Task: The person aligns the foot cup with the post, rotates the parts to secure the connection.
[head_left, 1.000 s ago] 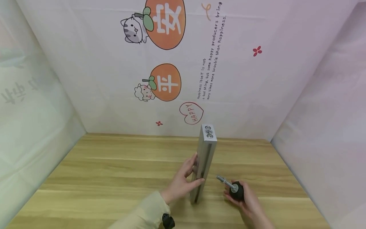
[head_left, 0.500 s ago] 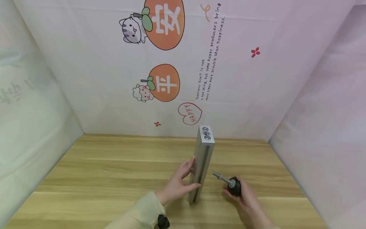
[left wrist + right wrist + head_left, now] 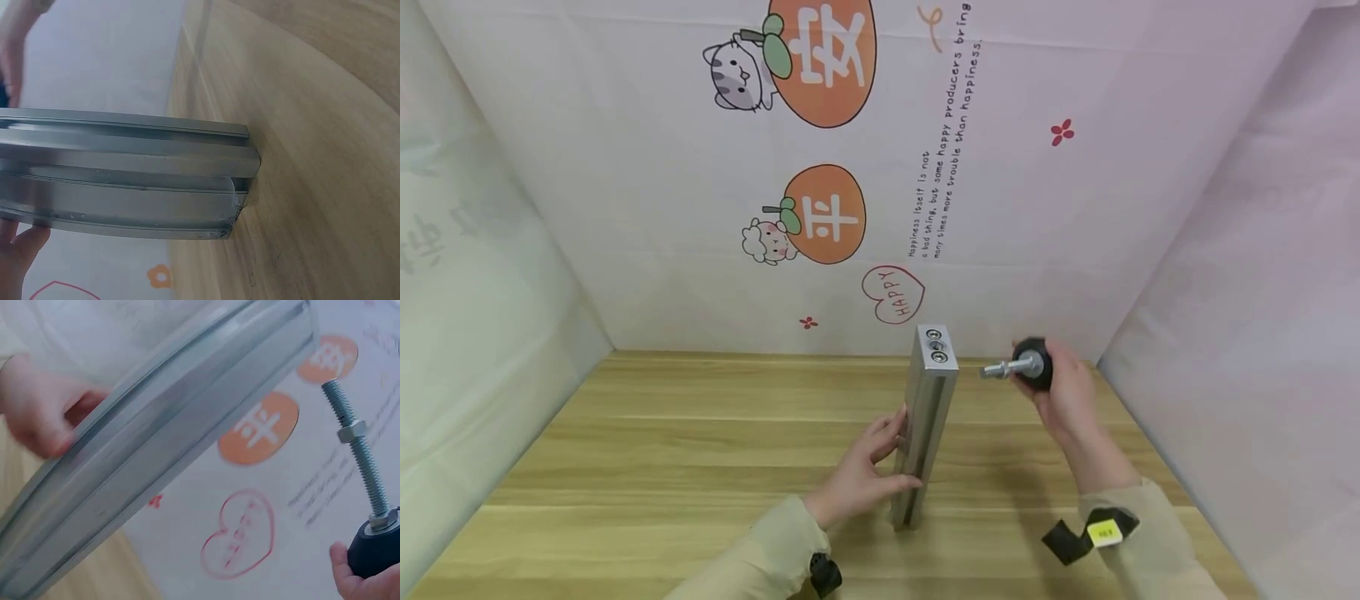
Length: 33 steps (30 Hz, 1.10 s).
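An aluminium extrusion profile [image 3: 925, 425] stands upright on the wooden table, its top end plate showing several round holes or screw heads. My left hand [image 3: 865, 471] grips its lower half, thumb across the near slotted face. In the left wrist view the foot of the profile [image 3: 156, 181] meets the tabletop. My right hand [image 3: 1066, 387] holds a black levelling foot [image 3: 1033, 364] by its base, just right of the profile's top. The foot's threaded stud points left toward the profile, apart from it. A hex nut [image 3: 352, 431] sits partway along the stud in the right wrist view.
The wooden tabletop [image 3: 662, 467] reaches back to a white printed cloth [image 3: 1000, 208] hanging behind. Cloth walls also stand at the left [image 3: 482, 275] and right [image 3: 1247, 317]. A black strap with a yellow label [image 3: 1103, 533] is on the right sleeve.
My right hand has risen with the levelling foot from low beside the profile to near its top, and the stud now lies nearly level. My left hand keeps its grip on the profile.
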{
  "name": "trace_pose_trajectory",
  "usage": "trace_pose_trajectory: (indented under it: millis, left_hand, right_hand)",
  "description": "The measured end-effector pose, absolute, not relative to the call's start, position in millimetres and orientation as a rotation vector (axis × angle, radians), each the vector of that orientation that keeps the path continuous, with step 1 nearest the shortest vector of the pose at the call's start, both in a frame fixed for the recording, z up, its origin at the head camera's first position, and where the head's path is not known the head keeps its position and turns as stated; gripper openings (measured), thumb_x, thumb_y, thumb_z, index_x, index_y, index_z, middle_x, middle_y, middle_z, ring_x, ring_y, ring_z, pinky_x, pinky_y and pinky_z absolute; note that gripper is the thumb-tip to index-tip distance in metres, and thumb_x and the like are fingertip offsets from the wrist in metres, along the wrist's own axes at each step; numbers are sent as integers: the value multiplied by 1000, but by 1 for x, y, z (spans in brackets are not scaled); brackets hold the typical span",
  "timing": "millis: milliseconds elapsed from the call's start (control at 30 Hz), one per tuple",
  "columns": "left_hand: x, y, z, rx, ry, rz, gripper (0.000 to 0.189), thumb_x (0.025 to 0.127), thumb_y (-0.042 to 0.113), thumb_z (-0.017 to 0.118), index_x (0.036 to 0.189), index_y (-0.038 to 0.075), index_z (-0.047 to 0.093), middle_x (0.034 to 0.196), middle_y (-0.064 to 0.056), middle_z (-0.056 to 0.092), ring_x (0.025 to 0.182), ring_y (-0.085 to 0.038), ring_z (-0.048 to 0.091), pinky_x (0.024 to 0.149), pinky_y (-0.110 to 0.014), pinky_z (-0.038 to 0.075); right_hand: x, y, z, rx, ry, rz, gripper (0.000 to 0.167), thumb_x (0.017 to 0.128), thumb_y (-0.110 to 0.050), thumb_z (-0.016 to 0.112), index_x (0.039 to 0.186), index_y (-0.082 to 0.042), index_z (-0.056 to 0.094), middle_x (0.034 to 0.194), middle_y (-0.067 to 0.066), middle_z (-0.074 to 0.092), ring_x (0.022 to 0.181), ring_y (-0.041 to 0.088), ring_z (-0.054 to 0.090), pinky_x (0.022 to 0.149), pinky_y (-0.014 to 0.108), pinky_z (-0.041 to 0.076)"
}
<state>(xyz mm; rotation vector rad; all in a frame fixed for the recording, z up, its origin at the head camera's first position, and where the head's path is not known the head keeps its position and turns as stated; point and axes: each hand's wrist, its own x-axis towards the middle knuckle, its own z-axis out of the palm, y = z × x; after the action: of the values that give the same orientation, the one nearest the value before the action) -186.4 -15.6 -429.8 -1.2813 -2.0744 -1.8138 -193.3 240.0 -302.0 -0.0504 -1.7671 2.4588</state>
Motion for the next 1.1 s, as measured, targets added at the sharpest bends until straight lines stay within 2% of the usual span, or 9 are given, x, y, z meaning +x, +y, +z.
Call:
trace_pose_trajectory:
  millis: [233, 433, 600, 733, 900, 1033, 1100]
  left_hand:
    - [-184, -16, -430, -1304, -2052, -1830, 99, 76, -5, 73, 151, 18, 13, 140, -24, 33, 118, -24, 48, 101, -43, 41]
    - [-186, -15, -430, -1281, -2084, -1845, 99, 77, -6, 72, 152, 22, 13, 142, -22, 32, 127, -16, 39, 105, -40, 38]
    - [-185, -15, -429, -1276, -2102, -1847, 100, 77, -7, 71, 152, 24, 12, 142, -21, 32, 127, -19, 40, 105, -40, 37]
    - [-185, -15, -429, -1259, -2139, -1841, 99, 78, -6, 71, 152, 24, 12, 142, -19, 32, 127, -20, 40, 106, -40, 36]
    - [-184, -15, -429, -1252, -2149, -1826, 98, 79, -4, 71, 152, 24, 12, 141, -18, 34, 126, -20, 41, 106, -41, 37]
    - [-183, -15, -427, -1249, -2142, -1819, 98, 79, -4, 72, 152, 22, 13, 141, -19, 34, 126, -20, 42, 105, -42, 38]
    - [-182, -14, -427, -1244, -2143, -1818, 97, 78, -5, 72, 152, 20, 13, 141, -19, 34, 127, -20, 41, 105, -41, 37]
  right_hand:
    - [-194, 214, -249, 278, -1679, 2242, 26, 101, -30, 42, 114, -9, 50, 114, 7, 52, 90, 10, 66, 87, 21, 51]
    - [-196, 199, -223, 331, -1712, 2095, 21, 99, -25, 49, 113, -11, 55, 114, 9, 56, 91, 13, 66, 86, 20, 51]
    - [-197, 193, -215, 409, -1822, 1936, 20, 98, -22, 52, 113, -10, 55, 116, 11, 56, 100, 16, 63, 88, 20, 50]
    - [-200, 192, -210, 481, -1889, 1781, 19, 98, -21, 52, 112, -10, 57, 112, 2, 60, 98, 12, 63, 86, 19, 50]
    - [-202, 191, -201, 538, -1982, 1513, 25, 98, -16, 52, 116, -1, 58, 110, -11, 64, 96, 6, 61, 82, 14, 50]
    - [-199, 188, -194, 592, -2053, 1293, 26, 97, -14, 53, 119, -1, 59, 115, -10, 64, 94, 10, 53, 77, 16, 46]
    - [-197, 187, -192, 637, -2057, 1206, 25, 96, -11, 54, 119, -3, 60, 113, -11, 63, 90, 11, 51, 73, 17, 44]
